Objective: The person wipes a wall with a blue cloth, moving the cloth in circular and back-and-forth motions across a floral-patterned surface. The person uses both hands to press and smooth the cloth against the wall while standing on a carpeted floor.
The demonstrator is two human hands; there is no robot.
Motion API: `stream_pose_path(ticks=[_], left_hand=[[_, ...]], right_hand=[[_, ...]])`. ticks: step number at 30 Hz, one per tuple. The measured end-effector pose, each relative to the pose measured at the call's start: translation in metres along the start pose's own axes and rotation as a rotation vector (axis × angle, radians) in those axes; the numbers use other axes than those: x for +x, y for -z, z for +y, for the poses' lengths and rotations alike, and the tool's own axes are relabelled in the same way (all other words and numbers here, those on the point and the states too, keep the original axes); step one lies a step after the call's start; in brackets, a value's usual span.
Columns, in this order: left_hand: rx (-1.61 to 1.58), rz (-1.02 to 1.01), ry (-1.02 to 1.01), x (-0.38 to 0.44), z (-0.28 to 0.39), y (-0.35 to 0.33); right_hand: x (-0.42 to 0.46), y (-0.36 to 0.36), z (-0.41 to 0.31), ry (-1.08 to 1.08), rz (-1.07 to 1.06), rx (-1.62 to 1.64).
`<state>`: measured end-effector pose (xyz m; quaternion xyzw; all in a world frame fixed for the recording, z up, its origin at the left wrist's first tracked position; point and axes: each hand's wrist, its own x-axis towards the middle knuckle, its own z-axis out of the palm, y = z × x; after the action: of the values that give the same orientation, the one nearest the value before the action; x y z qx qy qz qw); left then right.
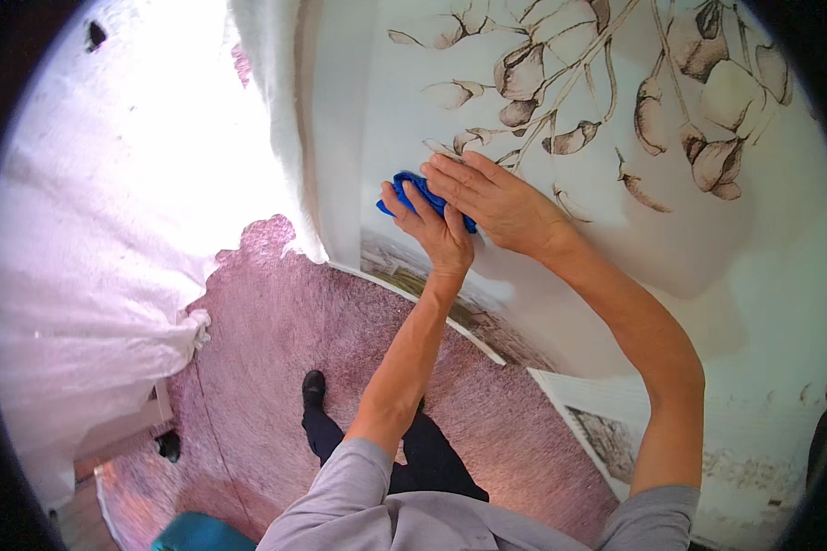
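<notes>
Under the fingers of my left hand (pixel 435 231) is a crumpled blue cloth (pixel 413 189), pressed against a wall covering (pixel 524 275) printed with brown flowers and branches. My right hand (pixel 499 200) lies flat on the same printed surface, just right of the cloth, its fingertips over a printed stem. Its fingers are extended and seem to hold nothing. The printed sheet's lower edge shows a landscape strip (pixel 482 317) near my left forearm.
A white curtain (pixel 55 289) hangs at the left, brightly lit. Pinkish carpet (pixel 262 330) covers the floor around my feet. A teal object (pixel 200 534) stands at the bottom left, and a small black object (pixel 168 445) is near the curtain's foot.
</notes>
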<state>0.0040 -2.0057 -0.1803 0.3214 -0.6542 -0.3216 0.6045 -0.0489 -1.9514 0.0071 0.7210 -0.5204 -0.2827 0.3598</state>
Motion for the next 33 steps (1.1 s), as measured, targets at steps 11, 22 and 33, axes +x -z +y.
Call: stream_pose_path(ticks=[11,22,33], left_hand=[[0.007,-0.141,-0.234,0.011,-0.033,0.013],[0.152,-0.269,-0.581,0.07,-0.097,0.043],[0.175,-0.186,-0.847,0.115,-0.128,0.052]], right_hand=[[-0.009,-0.006,-0.001,-0.05,-0.034,0.02],[0.0,-0.031,-0.048,-0.335,0.058,-0.037],[0.052,-0.075,-0.123,-0.908,0.351,-0.036]])
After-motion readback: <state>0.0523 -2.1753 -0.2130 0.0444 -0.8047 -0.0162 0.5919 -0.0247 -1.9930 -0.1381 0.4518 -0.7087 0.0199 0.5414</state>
